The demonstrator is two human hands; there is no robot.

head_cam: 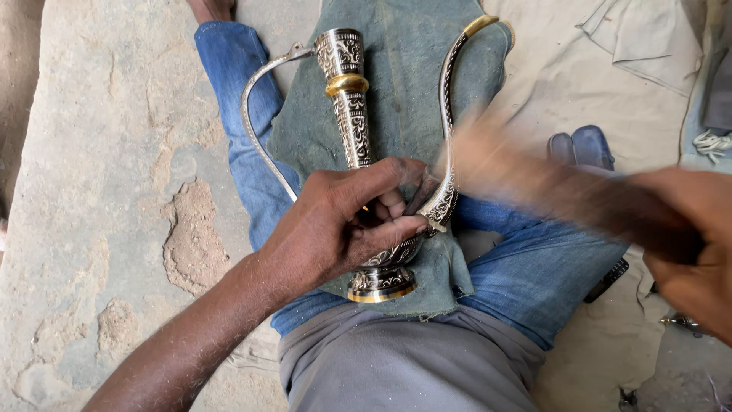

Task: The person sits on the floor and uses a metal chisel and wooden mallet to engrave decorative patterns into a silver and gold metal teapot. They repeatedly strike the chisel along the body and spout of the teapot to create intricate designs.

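Engraved metal ewer [352, 114] lies neck toward 12 o'clock on green cloth [404, 69] over the lap, left hand [335, 221] grip clenched round its belly, right hand [686, 244] at 3 o'clock grasping a blurred brush [534, 179], brushing seemingly midway, engraving already bright.

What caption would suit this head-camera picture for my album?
Left hand steadies an engraved metal ewer on a green cloth across the lap; right hand swings a blurred tool.
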